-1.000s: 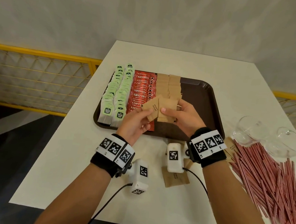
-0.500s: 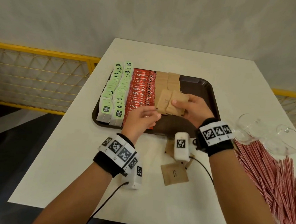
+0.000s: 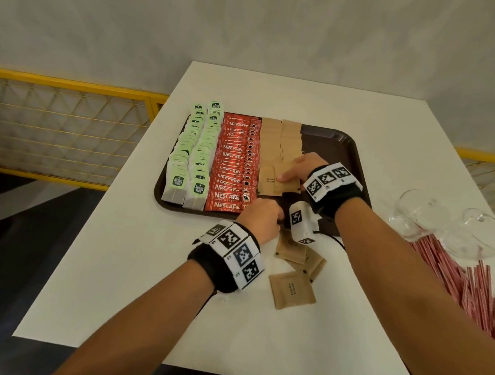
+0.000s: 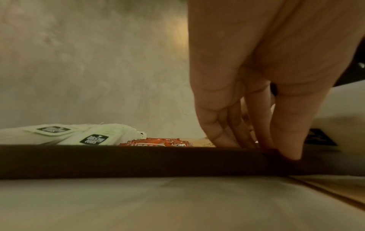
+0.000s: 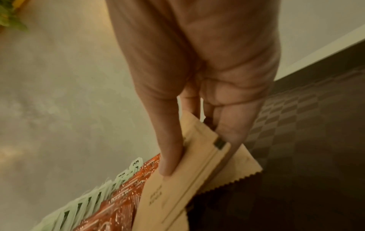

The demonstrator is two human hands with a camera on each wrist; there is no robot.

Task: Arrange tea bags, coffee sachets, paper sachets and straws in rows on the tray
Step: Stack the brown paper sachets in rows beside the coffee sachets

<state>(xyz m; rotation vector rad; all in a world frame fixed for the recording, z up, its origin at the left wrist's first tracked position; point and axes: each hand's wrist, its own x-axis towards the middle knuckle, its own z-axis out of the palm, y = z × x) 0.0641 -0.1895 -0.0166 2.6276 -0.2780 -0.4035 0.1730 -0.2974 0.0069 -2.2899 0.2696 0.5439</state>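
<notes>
On the dark brown tray lie two rows of green tea bags, a row of red coffee sachets and two rows of brown paper sachets. My right hand pinches a few brown sachets low over the near end of those rows. In the right wrist view its thumb lies on top of the sachets. My left hand sits on the tray's front rim, fingers inside and thumb outside. Red straws lie on the table to the right.
Three loose brown sachets lie on the white table just in front of the tray. Two clear glass cups stand on the straw pile at the right. A yellow mesh railing runs beyond the table's left edge.
My left hand let go of the sachets and dropped to the tray's front rim. My right hand carried the sachets forward and down to the near end of the brown rows.
</notes>
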